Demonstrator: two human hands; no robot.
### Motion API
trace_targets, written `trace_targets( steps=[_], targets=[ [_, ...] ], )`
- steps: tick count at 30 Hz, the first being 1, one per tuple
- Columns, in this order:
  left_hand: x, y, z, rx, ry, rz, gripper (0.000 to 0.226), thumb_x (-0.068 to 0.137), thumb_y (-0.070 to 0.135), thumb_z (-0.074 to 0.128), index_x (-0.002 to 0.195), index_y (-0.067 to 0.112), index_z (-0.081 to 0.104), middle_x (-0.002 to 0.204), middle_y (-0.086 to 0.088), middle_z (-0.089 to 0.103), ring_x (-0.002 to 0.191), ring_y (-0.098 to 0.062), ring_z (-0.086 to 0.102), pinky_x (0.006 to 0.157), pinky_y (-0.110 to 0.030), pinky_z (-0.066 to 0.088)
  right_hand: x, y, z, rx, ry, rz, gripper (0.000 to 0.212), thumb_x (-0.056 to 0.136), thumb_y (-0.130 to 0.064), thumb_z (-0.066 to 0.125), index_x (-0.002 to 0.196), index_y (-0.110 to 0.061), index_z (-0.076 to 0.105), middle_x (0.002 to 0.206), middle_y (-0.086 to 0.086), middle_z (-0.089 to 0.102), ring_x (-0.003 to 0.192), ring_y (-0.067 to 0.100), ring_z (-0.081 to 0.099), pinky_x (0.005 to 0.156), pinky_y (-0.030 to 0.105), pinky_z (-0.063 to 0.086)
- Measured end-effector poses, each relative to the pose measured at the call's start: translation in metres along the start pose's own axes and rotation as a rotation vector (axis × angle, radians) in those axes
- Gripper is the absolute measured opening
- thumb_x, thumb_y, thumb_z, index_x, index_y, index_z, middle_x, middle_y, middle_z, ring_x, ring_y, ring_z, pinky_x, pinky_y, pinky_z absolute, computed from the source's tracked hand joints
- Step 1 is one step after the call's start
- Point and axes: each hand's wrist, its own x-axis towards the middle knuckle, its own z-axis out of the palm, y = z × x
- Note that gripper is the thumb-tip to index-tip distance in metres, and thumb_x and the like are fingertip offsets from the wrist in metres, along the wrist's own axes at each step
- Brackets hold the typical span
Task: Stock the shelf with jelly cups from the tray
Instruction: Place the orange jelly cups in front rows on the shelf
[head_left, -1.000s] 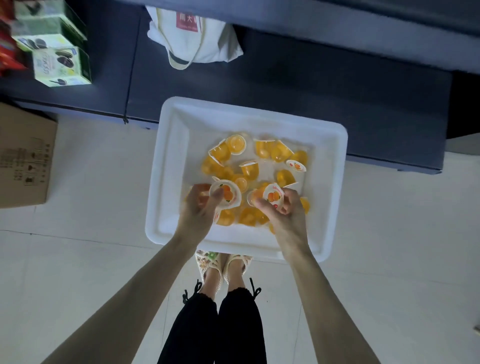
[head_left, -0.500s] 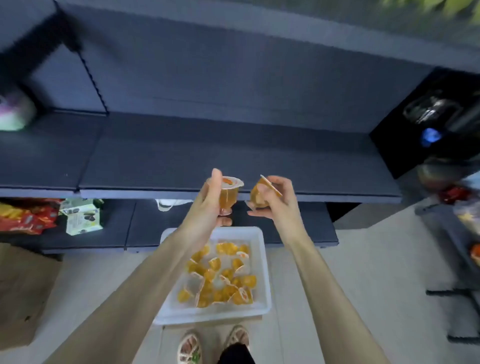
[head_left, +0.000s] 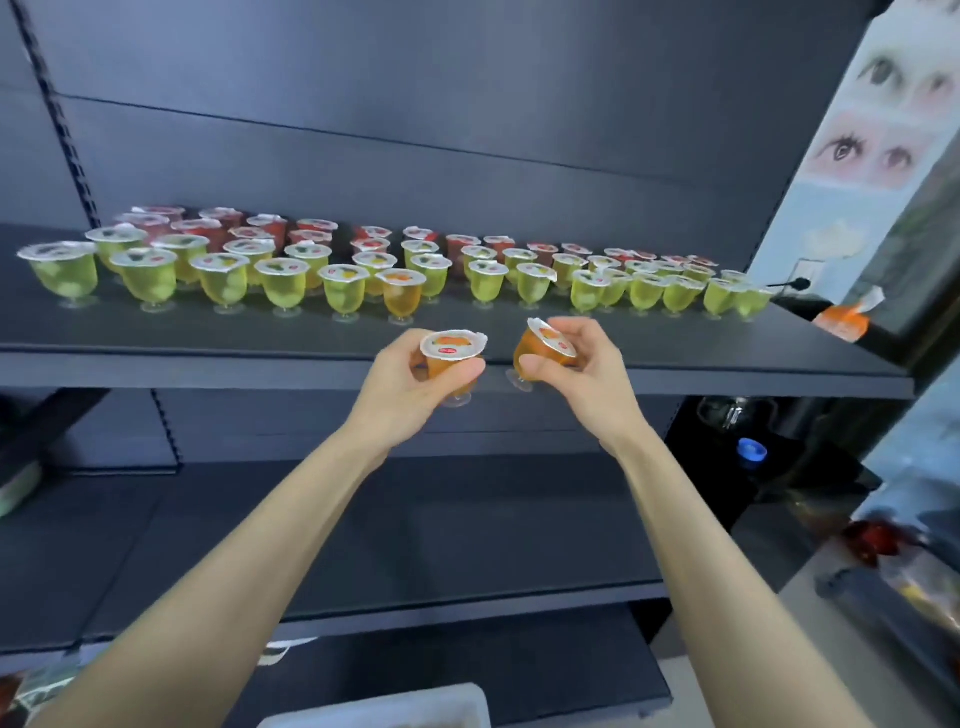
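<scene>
Starting nearest you, the white tray (head_left: 374, 706) shows only a strip of rim at the bottom edge. Higher up, your left hand (head_left: 405, 389) curls round an orange jelly cup (head_left: 453, 353), which sits upright, foil lid up, with your thumb across its front. Your right hand (head_left: 592, 369) grips a second orange cup (head_left: 540, 349) — this one is tilted. Both cups hang just before the front edge of the shelf (head_left: 156, 338). On the shelf, a lone orange cup (head_left: 402, 297) stands among the front rows of green cups (head_left: 280, 286) — red cups (head_left: 208, 228) line up behind, near the dark back panel (head_left: 467, 104).
</scene>
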Motion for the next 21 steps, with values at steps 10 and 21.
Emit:
trace_targets(
  steps=[10,21],
  targets=[
    [0.099,-0.006,0.051,0.445,0.317,0.078,0.06,0.078,0.025,0.075,0.127,0.012,0.043,0.121,-0.005,0.061,0.108,-0.02,0.058,0.082,-0.025,0.049,0.116,0.02,-0.019,-0.488,-0.087,-0.278,0.037,0.085,-0.014,0.07,0.12,-0.017,0.057,0.134,0.001,0.039,0.112,0.012,0.047,0.09,0.017,0.04],
    [0.128,-0.022,0.061,0.881,0.358,0.132,0.044,0.088,0.018,0.064,0.13,0.014,0.049,0.116,-0.017,0.057,0.097,-0.033,0.059,0.085,-0.041,0.05,0.152,0.055,-0.012,-0.66,-0.146,-0.511,0.03,0.091,-0.015,0.061,0.12,-0.016,0.052,0.133,0.002,0.047,0.117,0.02,0.049,0.091,0.027,0.044]
  ],
)
